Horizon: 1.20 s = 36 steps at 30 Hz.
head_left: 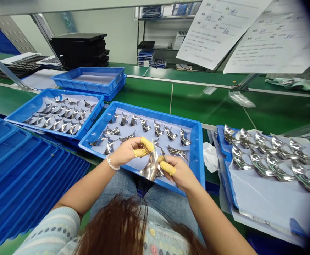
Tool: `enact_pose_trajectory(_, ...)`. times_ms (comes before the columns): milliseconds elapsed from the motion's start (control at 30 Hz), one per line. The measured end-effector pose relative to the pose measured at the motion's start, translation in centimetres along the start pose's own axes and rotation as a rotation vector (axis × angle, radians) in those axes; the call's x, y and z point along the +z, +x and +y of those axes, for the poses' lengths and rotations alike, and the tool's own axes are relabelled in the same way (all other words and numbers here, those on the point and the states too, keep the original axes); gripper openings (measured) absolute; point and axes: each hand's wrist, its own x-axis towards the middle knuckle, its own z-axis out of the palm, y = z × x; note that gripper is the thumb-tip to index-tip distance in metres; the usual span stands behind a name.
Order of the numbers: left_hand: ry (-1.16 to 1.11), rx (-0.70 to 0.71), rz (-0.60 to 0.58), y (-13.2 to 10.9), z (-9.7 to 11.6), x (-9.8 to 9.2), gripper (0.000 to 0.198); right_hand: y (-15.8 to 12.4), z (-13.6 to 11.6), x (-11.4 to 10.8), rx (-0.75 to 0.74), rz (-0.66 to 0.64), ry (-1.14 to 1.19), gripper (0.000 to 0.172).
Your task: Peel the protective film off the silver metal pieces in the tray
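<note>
Holding metal piece (152, 163) between facing hands (125, 151) (181, 173)

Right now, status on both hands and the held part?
Left hand and right hand holding one curved metal part. Part over blue tray. Other metal parts lying in tray.

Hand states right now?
Left hand: closed, holding curved shiny silver metal piece near its upper end.
Right hand: curled at that piece's edge; whether gripping cannot be told.

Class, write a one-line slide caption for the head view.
Left hand and right hand hold a shiny curved piece above a blue tray of similar pieces.
</note>
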Motion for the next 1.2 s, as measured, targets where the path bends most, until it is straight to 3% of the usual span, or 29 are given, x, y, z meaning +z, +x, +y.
enact_pose_trajectory(67, -0.108, 0.046, 0.001, -0.2, 0.3, 1.1, 0.014, -1.3, -0.7, 1.0, -0.073, 0.013, 0.349, 0.04)
enact_pose_trajectory(133, -0.153, 0.069, 0.008, -0.5, 0.6, 2.0, 0.016, -2.3, -1.4, 1.5, -0.14, 0.055, 0.462, 0.035)
enact_pose_trajectory(267, -0.146, 0.131, 0.116, -1.2, 1.4, 3.0, 0.013, -3.5, -2.9, 1.4, -0.283, 0.172, 0.469, 0.025)
enact_pose_trajectory(367, -0.107, 0.143, 0.172, -1.8, 2.0, 3.7, 0.008, -4.0, -3.4, 1.4, -0.319, 0.175, 0.438, 0.028)
enact_pose_trajectory(600, 0.166, 0.109, 0.249, -2.4, 3.2, 4.8, 0.002, -4.5, -1.8, 2.1, -0.344, 0.201, 0.507, 0.033)
enact_pose_trajectory(800, 0.4, 0.134, 0.235, -2.9, 4.4, 4.9, 0.008, -5.0, -1.4, 2.0, -0.285, 0.242, 0.45, 0.026)
enact_pose_trajectory(1033, 0.418, 0.129, 0.239, -3.7, 4.4, 5.0, 0.014, -5.2, -0.3, 2.3, -0.24, 0.243, 0.553, 0.023)
enact_pose_trajectory(1133, 0.408, 0.076, 0.171, -4.0, 4.2, 4.7, 0.024, -5.2, 0.1, 2.2, -0.241, 0.265, 0.568, 0.02)
enact_pose_trajectory(1200, 0.433, 0.097, 0.084, -4.1, 4.2, 4.3, 0.021, -5.3, -0.1, 2.1, -0.253, 0.304, 0.531, 0.02)
